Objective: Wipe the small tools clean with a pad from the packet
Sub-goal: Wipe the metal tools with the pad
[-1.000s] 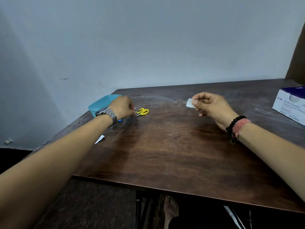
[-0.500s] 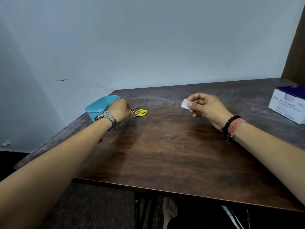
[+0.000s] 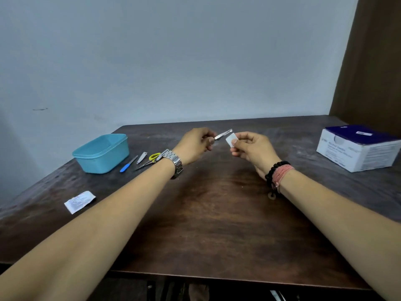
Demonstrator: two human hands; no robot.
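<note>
Fingers (image 3: 211, 140) of the left hand (image 3: 194, 145) pinch one end of a slim metal tool (image 3: 223, 134), which slants up and to the right above the counter (image 3: 208, 213). Right-hand fingers (image 3: 237, 142) close on a small white pad (image 3: 230, 141), held just beside the tool's free end; whether the two touch cannot be told. The right hand (image 3: 251, 151) is otherwise curled. Both hands hover over the middle of the counter with nothing between them. Left of the watch (image 3: 173, 162) lie yellow-handled scissors (image 3: 149, 160), partly hidden by that wrist, then a nail clipper (image 3: 142, 157) and a blue-handled tool (image 3: 128, 164), near a teal tub (image 3: 102, 153). A torn white packet (image 3: 79, 201) lies nearer the front left edge. A white and blue box (image 3: 358, 146) sits far right.
</note>
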